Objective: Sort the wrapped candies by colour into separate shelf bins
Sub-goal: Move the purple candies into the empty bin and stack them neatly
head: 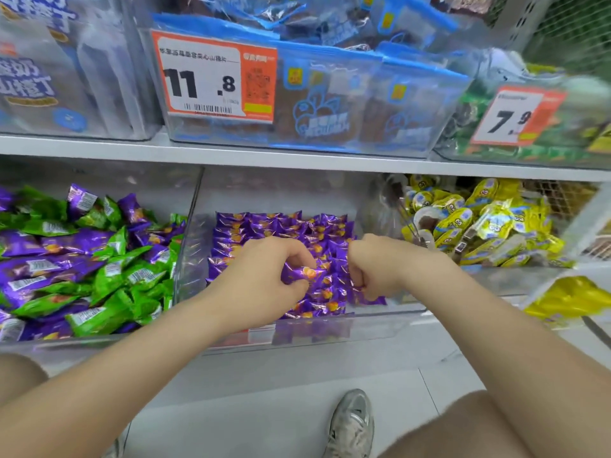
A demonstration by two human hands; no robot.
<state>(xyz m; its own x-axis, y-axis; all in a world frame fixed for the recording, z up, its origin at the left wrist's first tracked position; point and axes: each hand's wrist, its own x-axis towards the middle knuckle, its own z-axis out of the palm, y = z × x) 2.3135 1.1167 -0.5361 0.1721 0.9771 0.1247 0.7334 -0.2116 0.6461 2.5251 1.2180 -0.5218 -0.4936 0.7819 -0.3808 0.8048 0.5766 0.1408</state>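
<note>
Both hands are inside the clear middle bin (231, 335) on the lower shelf, over rows of purple wrapped candies (281, 226). My left hand (264, 276) pinches a purple candy (302, 272) between thumb and fingers. My right hand (377, 266) is closed on purple candies (367, 299) at the right end of the rows. The left bin (195, 206) holds a mixed heap of green candies (109, 282) and purple candies (26, 242). The right bin holds yellow wrapped candies (489, 226).
The upper shelf (297, 157) carries clear bins of blue packets (330, 104) with orange price tags 11.8 (211, 77) and 7.9 (515, 117). A yellow packet (572, 299) lies lower right. My knees and a grey shoe (350, 424) are on the pale floor below.
</note>
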